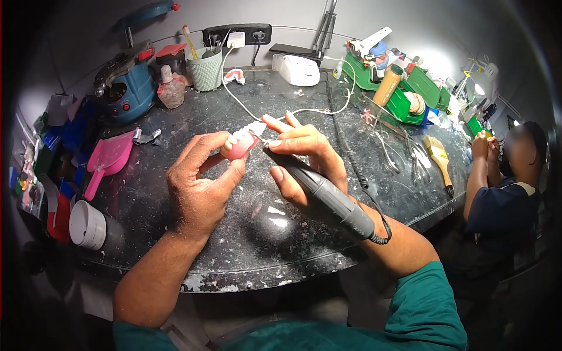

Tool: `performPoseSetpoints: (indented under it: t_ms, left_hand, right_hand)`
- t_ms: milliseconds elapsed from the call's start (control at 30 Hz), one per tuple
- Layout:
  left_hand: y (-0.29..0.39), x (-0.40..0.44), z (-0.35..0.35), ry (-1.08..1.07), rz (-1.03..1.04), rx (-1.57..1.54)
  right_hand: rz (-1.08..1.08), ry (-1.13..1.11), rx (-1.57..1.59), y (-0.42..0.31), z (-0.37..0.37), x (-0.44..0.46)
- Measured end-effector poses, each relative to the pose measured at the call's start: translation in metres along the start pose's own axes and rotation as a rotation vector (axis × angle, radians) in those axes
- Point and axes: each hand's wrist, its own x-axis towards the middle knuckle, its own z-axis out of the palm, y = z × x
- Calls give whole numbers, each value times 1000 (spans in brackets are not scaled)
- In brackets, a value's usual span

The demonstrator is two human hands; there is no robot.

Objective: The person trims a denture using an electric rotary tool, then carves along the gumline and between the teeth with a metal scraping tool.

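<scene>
Pink-based denture (239,150) pinched in the left hand (201,172) above the black workbench (234,253), and right alongside, the right hand (316,151) grips a black rotary handpiece (323,194), long axis slanting forward-left, its tip at the denture's right side, contact unclear!

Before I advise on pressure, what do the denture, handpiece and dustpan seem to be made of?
Denture: probably acrylic resin, fairly smooth; the even pink and whitish colouring suggests but doesn't confirm it.
Handpiece: dark and mostly matte, plastic or coated metal; the dull sheen leaves that open.
Dustpan: likely plastic, smooth; uniform bright pink, seemingly moulded in one piece.
</scene>
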Motion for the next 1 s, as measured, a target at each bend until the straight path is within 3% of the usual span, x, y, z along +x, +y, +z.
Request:
performPoseSetpoints:
  t_ms: [200,333,467,667,767,900,1000]
  left_hand:
    - [0,1,0,-4,17,16]
    - [2,1,-1,-4,54,19]
    - [0,1,0,-6,39,14]
    - [1,0,-2,5,59,15]
    - [-3,-1,-4,-81,49,44]
    - [-2,-1,2,11,-58,-59]
    - [-3,-2,2,5,-74,-74]
  right_hand:
    - [-53,-133,-64,-5,-6,4]
    - [9,7,18,1,-1,0]
    - [-34,-104,-45,-4,-4,3]
    - [-17,-20,-9,-1,-1,0]
    - [-28,-83,-69,-5,-3,2]
    - [-99,-126,-100,-8,-4,6]
    - [-25,11,-15,-1,1,0]
